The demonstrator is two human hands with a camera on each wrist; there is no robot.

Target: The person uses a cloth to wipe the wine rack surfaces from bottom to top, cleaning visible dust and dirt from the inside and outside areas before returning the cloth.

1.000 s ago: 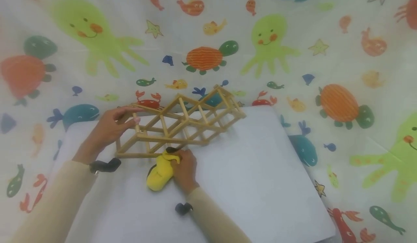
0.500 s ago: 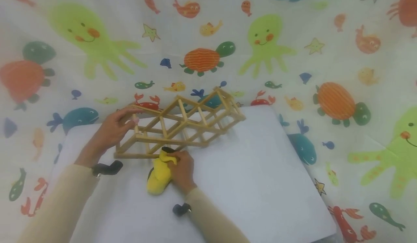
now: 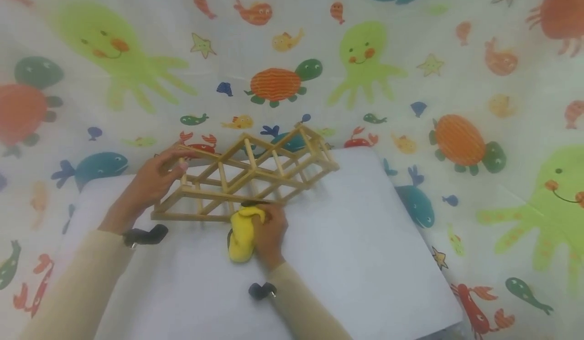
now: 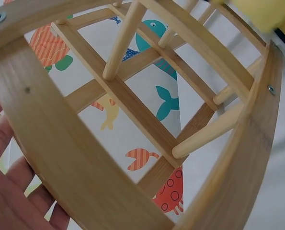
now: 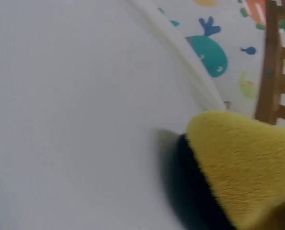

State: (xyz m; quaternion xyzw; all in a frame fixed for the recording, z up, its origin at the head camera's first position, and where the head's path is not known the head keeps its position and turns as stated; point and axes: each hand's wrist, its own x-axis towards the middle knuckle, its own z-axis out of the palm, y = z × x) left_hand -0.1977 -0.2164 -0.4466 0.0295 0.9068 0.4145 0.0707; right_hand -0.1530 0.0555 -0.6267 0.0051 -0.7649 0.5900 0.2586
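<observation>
A lattice rack of light wooden slats and dowels (image 3: 253, 173) stands opened out on the white table. At its left end my left hand (image 3: 152, 180) grips the frame, thumb on the near side; the left wrist view has the fingers (image 4: 20, 175) behind a broad slat. My right hand (image 3: 272, 231) holds a bunched, fuzzy yellow cloth (image 3: 242, 233) with a black side. It is right at the rack's lower front slat, near the middle. The cloth (image 5: 243, 163) fills the lower right of the right wrist view, where the right fingers are mostly hidden.
The white tabletop (image 3: 356, 249) extends to the right and in front of the rack. Behind it hangs a white curtain (image 3: 388, 102) printed with sea animals, close to the rack's far side. A dark wrist strap part (image 3: 146, 234) sits at the left cuff.
My right hand has slid the yellow cloth rightward along the rack's lower front slat. The left hand keeps its grip at the left end. The head view has turned slightly right.
</observation>
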